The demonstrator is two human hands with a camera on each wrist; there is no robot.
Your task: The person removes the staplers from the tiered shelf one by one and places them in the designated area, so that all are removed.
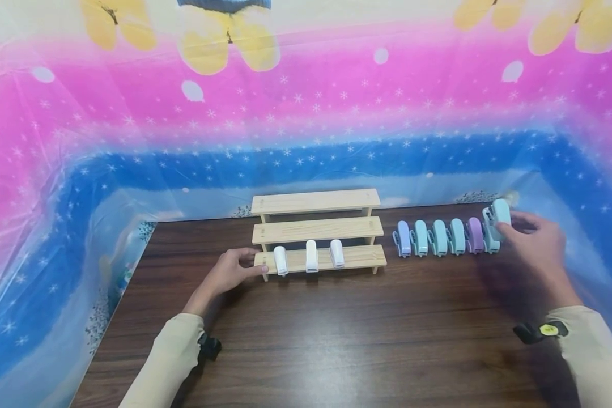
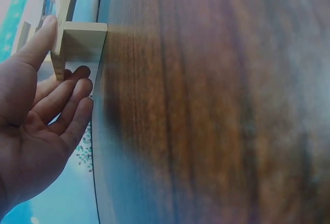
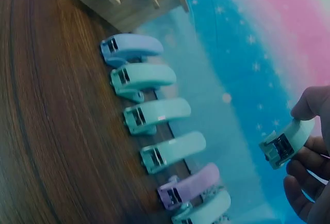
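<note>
At the far right my right hand (image 1: 538,235) holds a mint hole punch (image 3: 287,144) between thumb and fingers, raised above the table. Just below it, a row of pastel hole punches stands on the table. The row runs from a blue one (image 1: 403,238) through several mint ones (image 1: 440,237) and a purple one (image 1: 474,235) to a mint one (image 1: 491,241), partly covered by the held punch. My left hand (image 1: 233,270) grips the left end of the lowest step of a wooden stand (image 1: 318,203), thumb on its front corner. Three white hole punches (image 1: 311,256) stand spaced along that step.
The wooden stand has three steps, its middle step (image 1: 318,229) and top one bearing nothing. Behind the dark wooden table (image 1: 326,340) hangs a pink and blue printed cloth (image 1: 306,124), which also closes off the sides.
</note>
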